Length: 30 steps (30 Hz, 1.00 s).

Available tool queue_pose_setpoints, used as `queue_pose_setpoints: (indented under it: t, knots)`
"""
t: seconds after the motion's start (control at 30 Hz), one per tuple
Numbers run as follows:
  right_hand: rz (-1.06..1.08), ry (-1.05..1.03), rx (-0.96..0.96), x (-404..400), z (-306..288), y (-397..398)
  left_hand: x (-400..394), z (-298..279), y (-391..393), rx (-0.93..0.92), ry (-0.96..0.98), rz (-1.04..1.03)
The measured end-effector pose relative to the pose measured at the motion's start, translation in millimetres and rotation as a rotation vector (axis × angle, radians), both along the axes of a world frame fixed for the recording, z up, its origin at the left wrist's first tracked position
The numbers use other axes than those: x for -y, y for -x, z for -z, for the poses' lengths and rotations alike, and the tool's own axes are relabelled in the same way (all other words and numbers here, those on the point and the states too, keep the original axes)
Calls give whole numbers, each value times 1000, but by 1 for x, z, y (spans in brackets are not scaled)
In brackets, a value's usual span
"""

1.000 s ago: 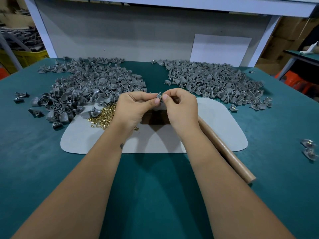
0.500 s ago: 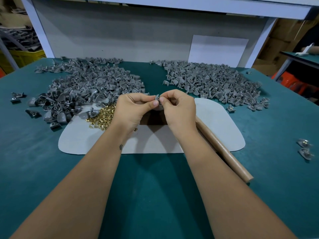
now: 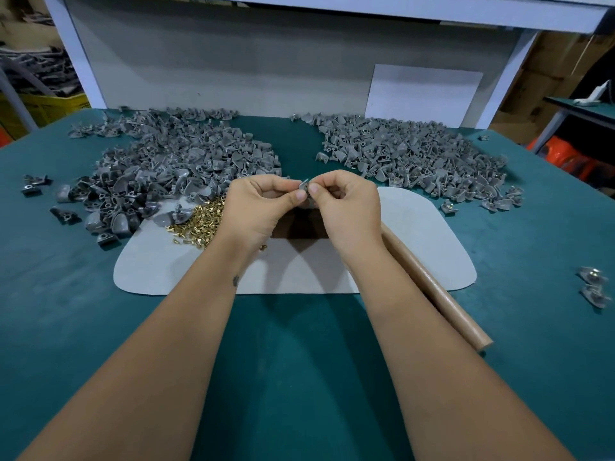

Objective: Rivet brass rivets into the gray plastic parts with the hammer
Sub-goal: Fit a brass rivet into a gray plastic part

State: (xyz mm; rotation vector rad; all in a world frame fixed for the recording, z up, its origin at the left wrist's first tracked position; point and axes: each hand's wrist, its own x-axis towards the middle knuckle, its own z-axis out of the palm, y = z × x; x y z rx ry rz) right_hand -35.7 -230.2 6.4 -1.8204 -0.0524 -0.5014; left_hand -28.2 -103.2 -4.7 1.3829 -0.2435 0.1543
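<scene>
The tabletop (image 3: 83, 327) has a matt teal, felt-like cloth cover. At centre lies a smooth, pale grey mat (image 3: 159, 267). The gray plastic parts (image 3: 173, 168) look dull and moulded. The brass rivets (image 3: 199, 224) shine yellow. At right, the hammer handle (image 3: 439, 297) is smooth tan wood.

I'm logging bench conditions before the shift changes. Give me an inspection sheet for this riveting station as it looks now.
Surface: teal table with a gray mat.
Job's things: left pile of gray parts, right pile, brass rivets, hammer handle, head hidden.
Clutter: stray parts at right edge.
Hands: left hand and right hand pinch one gray part.
Cables: nothing seen.
Surroundings: gray backboard, yellow crate.
</scene>
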Motion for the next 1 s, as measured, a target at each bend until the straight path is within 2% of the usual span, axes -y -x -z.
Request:
queue_pose_setpoints:
  t: [0.43, 0.6, 0.83, 1.0]
  knots:
    - [-117, -19, 57, 9, -7, 1, 2, -4, 0, 32, -58, -39]
    - [-48, 71, 74, 14, -7, -2, -1, -2, -3, 56, -220, -118]
    - [-41, 233, 27, 18, 2, -8, 0, 0, -2, 34, -344, -130]
    - [-13, 273, 36, 20, 4, -11, 0, -1, -4, 58, -433, -144]
